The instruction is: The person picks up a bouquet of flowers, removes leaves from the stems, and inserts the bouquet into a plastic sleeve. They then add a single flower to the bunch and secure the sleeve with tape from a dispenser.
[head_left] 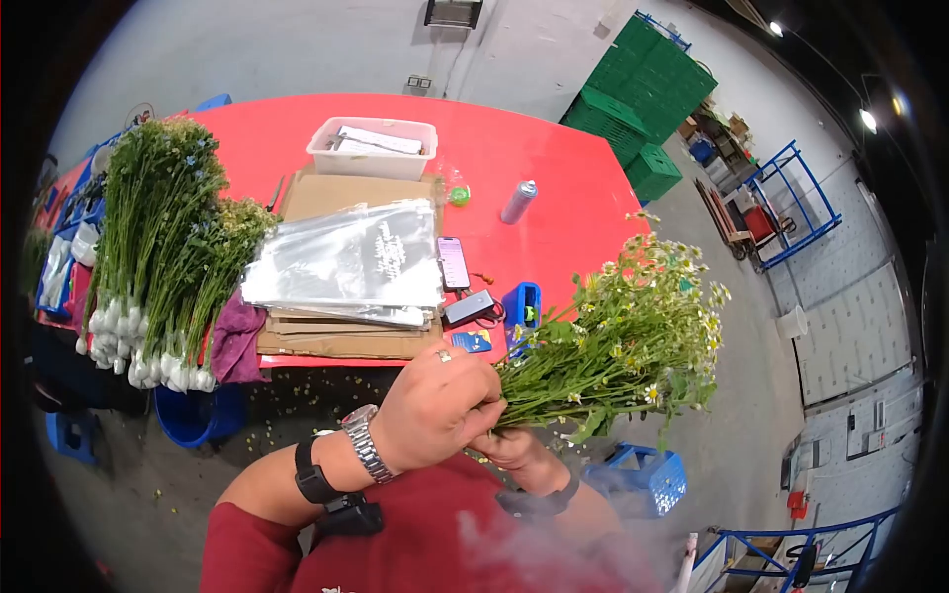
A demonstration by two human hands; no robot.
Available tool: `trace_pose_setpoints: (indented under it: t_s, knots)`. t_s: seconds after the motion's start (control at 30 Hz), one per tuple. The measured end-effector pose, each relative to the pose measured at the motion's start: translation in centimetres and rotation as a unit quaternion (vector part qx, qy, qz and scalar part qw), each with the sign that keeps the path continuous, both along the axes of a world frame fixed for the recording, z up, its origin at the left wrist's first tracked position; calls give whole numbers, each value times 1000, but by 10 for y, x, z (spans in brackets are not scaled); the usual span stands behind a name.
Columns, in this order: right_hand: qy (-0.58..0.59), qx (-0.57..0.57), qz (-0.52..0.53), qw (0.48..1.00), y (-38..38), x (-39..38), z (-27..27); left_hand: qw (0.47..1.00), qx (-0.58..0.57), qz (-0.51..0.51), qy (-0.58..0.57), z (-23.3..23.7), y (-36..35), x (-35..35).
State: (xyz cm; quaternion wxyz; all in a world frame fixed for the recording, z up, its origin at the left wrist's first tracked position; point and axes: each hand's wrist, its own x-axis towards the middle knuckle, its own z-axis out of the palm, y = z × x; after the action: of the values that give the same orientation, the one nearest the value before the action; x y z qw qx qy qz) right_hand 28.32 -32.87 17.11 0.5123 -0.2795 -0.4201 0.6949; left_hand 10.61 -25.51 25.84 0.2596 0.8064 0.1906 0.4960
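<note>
A bunch of small white and yellow daisy-like flowers (633, 336) on green stems points up and to the right from both hands. My left hand (435, 405), with a ring and a metal watch, is closed around the stems from above. Below it, my right hand (519, 455) grips the stem ends. Both hands are held in front of my red sleeves, just off the near edge of the red table (554, 158).
Wrapped flower bundles (163, 257) lie on the table's left end. A stack of clear plastic sleeves (351, 262) rests on cardboard, with two phones (453, 262), a blue tool (521, 306), a spray can (518, 202) and a white tub (374, 148). Green crates (643, 89) stand behind. A blue basket (643, 479) sits on the floor.
</note>
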Motion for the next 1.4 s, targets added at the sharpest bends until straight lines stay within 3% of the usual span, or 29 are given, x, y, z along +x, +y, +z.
trace_pose_setpoints:
  t_s: [0.17,0.23,0.33,0.37,0.63,0.83,1.03,1.13,1.17,1.2,1.27,1.3,1.33,1.37,1.4]
  knots:
    - [0,6,-6,1000,3,-2,3,999,16,22,41,7,-4,-9]
    - [-11,1,-1,1000,5,-2,1,967,-241,15,-77,12,-13,-12]
    - [-19,39,-10,999,4,-3,1,974,-208,-8,-84,25,-5,-14]
    - [-126,162,-14,979,3,5,-26,986,-162,-22,-27,24,-1,-12]
    - [-97,82,-3,992,2,1,-7,996,-64,-19,59,30,-2,4]
    - [-110,79,-8,991,1,4,-4,996,-55,-38,-61,14,-1,8]
    - [-143,86,-15,986,-2,6,2,992,-37,-27,119,15,-3,-3]
    - [-156,96,-22,983,4,5,7,995,-99,0,25,20,-7,-5]
    - [-112,82,14,990,10,5,6,962,-249,7,-113,24,-10,-6]
    - [-69,67,51,994,13,4,4,888,-389,13,-246,29,-12,-6]
    - [-49,50,40,997,12,3,-2,881,-406,-1,-244,33,-4,-23]
    - [-23,48,47,997,11,4,0,950,-305,21,-70,35,3,-31]
    - [4,47,54,997,9,4,1,975,-190,42,108,36,6,-35]
    - [5,47,54,997,8,6,0,980,-53,114,155,36,5,-33]
    - [-76,40,60,995,6,10,-5,980,-53,116,155,37,4,-27]
